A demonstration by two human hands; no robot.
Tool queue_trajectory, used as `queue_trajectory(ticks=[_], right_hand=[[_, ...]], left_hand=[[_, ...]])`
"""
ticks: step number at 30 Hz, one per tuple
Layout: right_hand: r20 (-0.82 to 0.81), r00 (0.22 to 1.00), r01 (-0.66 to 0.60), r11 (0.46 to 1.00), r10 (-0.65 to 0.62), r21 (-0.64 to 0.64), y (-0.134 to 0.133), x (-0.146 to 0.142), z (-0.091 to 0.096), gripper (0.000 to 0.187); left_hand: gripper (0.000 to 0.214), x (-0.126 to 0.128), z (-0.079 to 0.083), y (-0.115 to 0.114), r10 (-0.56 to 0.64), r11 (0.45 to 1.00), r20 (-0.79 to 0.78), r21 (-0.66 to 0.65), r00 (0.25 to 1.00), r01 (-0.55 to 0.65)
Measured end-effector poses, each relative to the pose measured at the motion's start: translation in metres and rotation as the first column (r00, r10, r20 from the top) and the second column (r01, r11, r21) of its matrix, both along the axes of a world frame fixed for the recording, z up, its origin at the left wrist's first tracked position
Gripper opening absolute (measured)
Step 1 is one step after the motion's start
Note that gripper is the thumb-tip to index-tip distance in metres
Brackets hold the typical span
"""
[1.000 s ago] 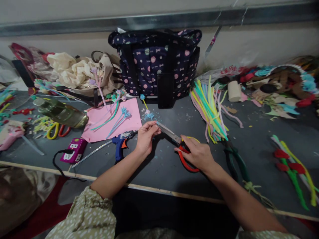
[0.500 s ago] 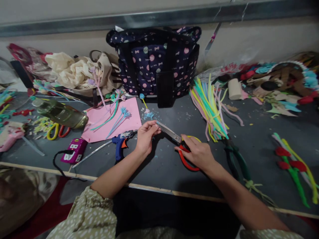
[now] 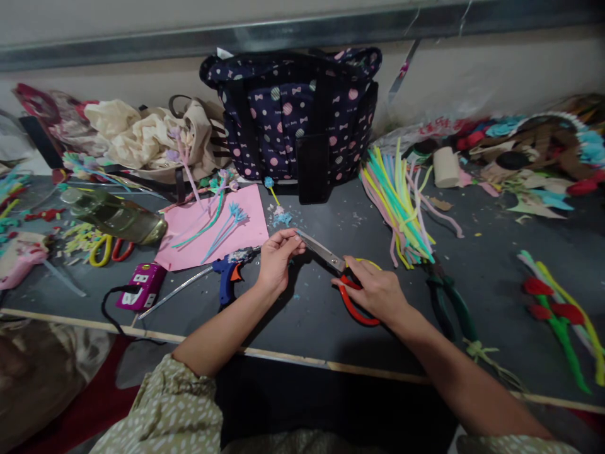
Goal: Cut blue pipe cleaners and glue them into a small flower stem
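My right hand [image 3: 375,290] is wrapped round the red and yellow handles of a pair of scissors [image 3: 324,251]. The blades point up and left, and their tips meet the fingers of my left hand [image 3: 278,258]. That hand is pinched closed; a tiny bit of blue shows at its fingertips, too small to name. Beyond it, small blue clippings [image 3: 282,219] lie on the dark table beside a yellow stem with a blue fluffy tip [image 3: 270,183]. A blue glue gun [image 3: 227,280] rests left of my left wrist.
A pink sheet [image 3: 255,221] bears blue and purple pipe-cleaner flowers. Behind stands a dotted bag [image 3: 269,126] with a black phone [image 3: 312,169] against it. On the right lie a pipe-cleaner bundle [image 3: 399,208], green-handled pliers [image 3: 451,306] and red flowers [image 3: 539,287]. Left are a bottle [image 3: 113,214] and a purple power box [image 3: 143,285].
Both hands and the scissors keep almost the same position. Only a slight shift of the whole view shows.
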State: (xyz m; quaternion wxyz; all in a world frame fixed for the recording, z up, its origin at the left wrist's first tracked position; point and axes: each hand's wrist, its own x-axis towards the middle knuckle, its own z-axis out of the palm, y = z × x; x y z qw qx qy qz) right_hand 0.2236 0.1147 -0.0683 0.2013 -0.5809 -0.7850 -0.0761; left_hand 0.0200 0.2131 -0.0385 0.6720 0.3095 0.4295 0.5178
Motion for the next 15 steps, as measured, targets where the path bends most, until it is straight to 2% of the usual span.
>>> queue_trajectory(ticks=[9,15], right_hand=[[-0.001,1.000,-0.012,1.000,0.012,-0.008,0.0001,0.0026,-0.0022,0.043],[-0.054,0.999,-0.006,0.998,0.003,-0.057,0.0034,0.0009,0.0059,0.045]], left_hand=[[0.027,-0.0003,-0.0006,0.0012,0.006,1.000,-0.013,-0.009,1.000,-0.007],[0.027,-0.0010,0.0003,0.0021,-0.001,1.000,-0.030,0.021,1.000,0.002]])
